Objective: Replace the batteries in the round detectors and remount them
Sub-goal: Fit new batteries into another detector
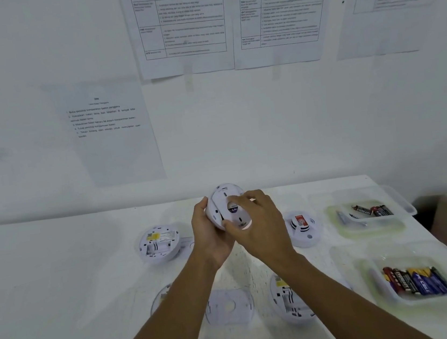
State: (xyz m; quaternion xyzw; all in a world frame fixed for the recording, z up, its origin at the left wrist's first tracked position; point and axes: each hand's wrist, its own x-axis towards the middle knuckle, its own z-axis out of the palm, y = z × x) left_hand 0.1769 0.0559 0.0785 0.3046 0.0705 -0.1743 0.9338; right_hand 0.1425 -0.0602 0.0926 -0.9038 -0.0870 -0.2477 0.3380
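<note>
White table [60, 273], paper-covered wall [211, 128] behind.

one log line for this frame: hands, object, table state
left hand: holds detector | right hand: on its mounting plate | open detector on table | battery tray right

both arms extended forward; left grip [210, 234] and right grip [257, 221] closed, meeting.

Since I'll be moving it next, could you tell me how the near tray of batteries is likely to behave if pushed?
The near tray looks like thin clear plastic, so probably flexible. Its batteries lie loose on their sides, so they may roll or shift, and they likely make it fairly heavy.
</note>
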